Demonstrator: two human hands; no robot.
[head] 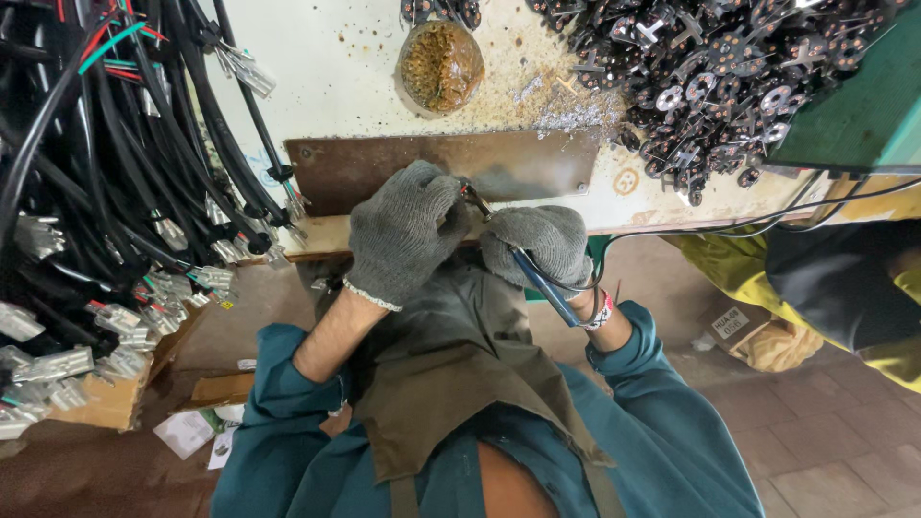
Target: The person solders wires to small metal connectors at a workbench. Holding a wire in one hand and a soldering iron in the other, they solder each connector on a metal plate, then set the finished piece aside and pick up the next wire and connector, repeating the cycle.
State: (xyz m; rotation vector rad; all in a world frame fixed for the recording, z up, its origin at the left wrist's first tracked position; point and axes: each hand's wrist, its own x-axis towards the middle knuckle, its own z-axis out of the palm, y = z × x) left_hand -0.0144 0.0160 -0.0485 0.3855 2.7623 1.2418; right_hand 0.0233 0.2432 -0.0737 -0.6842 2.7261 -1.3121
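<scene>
A small dark metal part [473, 199] is held at the near edge of the bench [336, 67], right where the two gloved hands meet. It is pinched by the left hand [403, 235], whose fingers [451, 197] are curled tight over it, seemingly to steady it against the bench edge. The right hand [542, 245] is closed around a blue-handled tool [542, 285]; the handle runs back toward the wrist and the tip is aimed up at the part. How the tip meets the part cannot be told, since the gloves cover it.

Just beyond the hands a brown metal plate [441, 165] is fixed flat to the bench, probably as a hard working face. Silver shavings [571, 110] are scattered at its far right corner. Farther back a round brownish lump [440, 63] is seen, and to the far right a heap of small dark metal pieces [710, 67] is piled within reach. To the left, bundles of black cables [106, 163] with clear-capped metal terminals [115, 321] are hung and heaped. The bench top is pale, stained and speckled with grit. Below, a dusty floor [825, 432], a cardboard box [110, 398] and scraps of paper are visible; to the right, yellow fabric [729, 269] is seen.
</scene>
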